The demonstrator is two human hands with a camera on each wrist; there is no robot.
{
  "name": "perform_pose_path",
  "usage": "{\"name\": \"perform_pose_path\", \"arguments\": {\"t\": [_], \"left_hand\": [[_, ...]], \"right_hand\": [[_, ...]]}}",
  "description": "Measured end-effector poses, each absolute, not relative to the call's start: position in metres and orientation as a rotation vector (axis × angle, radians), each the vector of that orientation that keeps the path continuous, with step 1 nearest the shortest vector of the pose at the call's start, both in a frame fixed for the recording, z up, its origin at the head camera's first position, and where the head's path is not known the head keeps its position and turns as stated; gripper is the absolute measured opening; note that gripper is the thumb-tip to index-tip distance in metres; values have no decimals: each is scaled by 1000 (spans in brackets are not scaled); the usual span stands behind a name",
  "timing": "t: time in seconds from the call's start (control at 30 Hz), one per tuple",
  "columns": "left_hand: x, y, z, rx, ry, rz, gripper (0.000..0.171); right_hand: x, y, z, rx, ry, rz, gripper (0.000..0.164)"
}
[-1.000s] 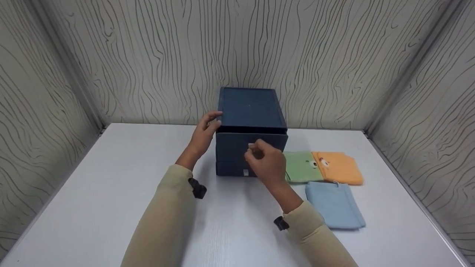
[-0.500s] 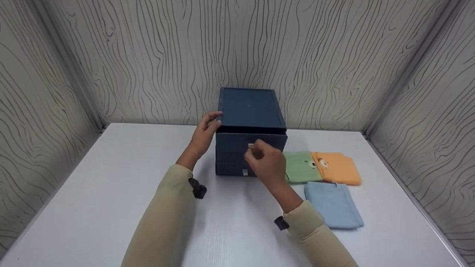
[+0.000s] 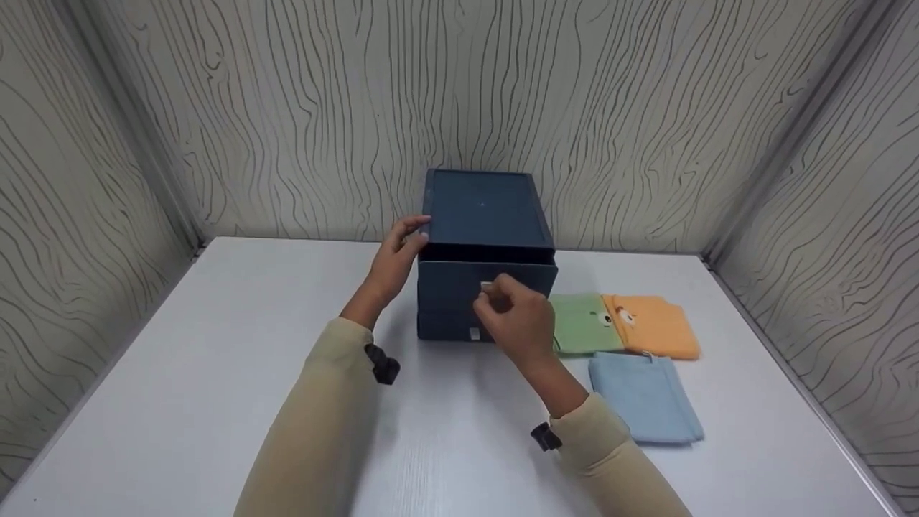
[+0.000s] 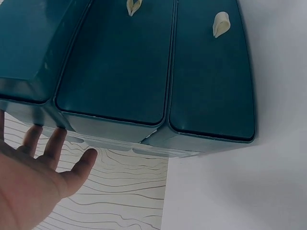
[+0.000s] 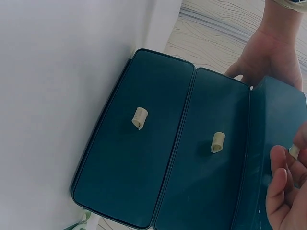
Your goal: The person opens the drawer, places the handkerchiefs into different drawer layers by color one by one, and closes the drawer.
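A dark blue-teal drawer cabinet (image 3: 481,208) stands at the back of the white table. Its top drawer (image 3: 452,294) sticks out a little, leaving a dark gap under the cabinet's top. My right hand (image 3: 518,316) pinches the pale pull tab (image 5: 294,152) on this drawer between thumb and finger. Against the cabinet's left side and top edge rest the spread fingers of my left hand (image 3: 391,262). From the left wrist, the same hand (image 4: 43,177) appears beside the cabinet wall. The middle drawer (image 5: 201,158) and bottom drawer (image 5: 134,139) are flush, each with a pale loop tab.
Right of the cabinet lie a folded green cloth (image 3: 585,327) and a folded orange cloth (image 3: 660,327), both with cartoon eyes. A folded light blue cloth (image 3: 646,398) is nearer the front. Wood-patterned walls (image 3: 344,108) enclose the table (image 3: 215,373) behind and at both sides.
The top drawer has slid slightly farther out towards me, and the gap above it is wider. My right hand has moved back with its tab. The left hand has stayed put.
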State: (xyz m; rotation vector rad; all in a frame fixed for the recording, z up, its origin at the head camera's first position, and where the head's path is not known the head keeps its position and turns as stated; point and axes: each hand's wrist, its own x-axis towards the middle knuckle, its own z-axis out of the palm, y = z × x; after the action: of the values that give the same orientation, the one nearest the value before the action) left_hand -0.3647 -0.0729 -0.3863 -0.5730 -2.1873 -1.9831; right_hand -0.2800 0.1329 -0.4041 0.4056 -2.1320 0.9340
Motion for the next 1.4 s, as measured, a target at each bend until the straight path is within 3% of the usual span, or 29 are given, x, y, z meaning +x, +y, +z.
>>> {"name": "perform_pose_path", "arguments": {"t": [1.4], "left_hand": [[-366,-70,-390,-611,-2059,-2089,37]], "right_hand": [[-257,135,-405,465,-2143,882,15]]}}
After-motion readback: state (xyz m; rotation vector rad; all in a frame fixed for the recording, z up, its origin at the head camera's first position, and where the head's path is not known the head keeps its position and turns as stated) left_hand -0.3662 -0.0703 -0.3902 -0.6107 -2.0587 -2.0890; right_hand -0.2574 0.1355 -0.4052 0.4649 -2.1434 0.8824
